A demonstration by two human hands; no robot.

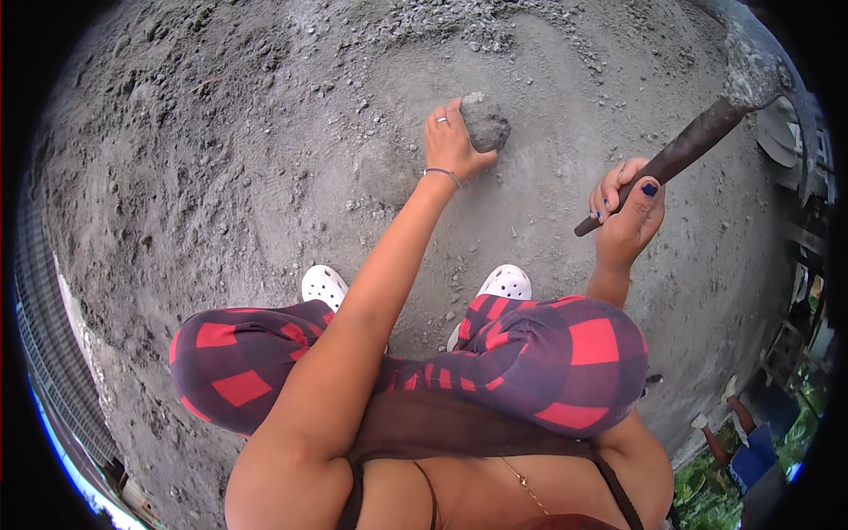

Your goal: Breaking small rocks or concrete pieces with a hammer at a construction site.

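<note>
My left hand (pixel 455 141) reaches down to the ground ahead of me, its fingers and thumb spread around the near-left side of a rough grey rock (pixel 488 125). The rock rests on the dusty ground. To the right, my right hand (pixel 629 208) is closed round the dark handle (pixel 693 141) of a tool. The handle slants up and away to the right. Its wide, dusty grey head (pixel 755 66) is at the upper right, and the picture's rim distorts it, so I cannot tell its exact kind.
Grey gravelly ground (pixel 265 159) spreads around me, looser and lumpier on the left. My white clogs (pixel 508 283) stand just below my hands, under bent knees. A metal grille (pixel 57 327) runs along the left edge. Another person's legs (pixel 715 442) show at the lower right.
</note>
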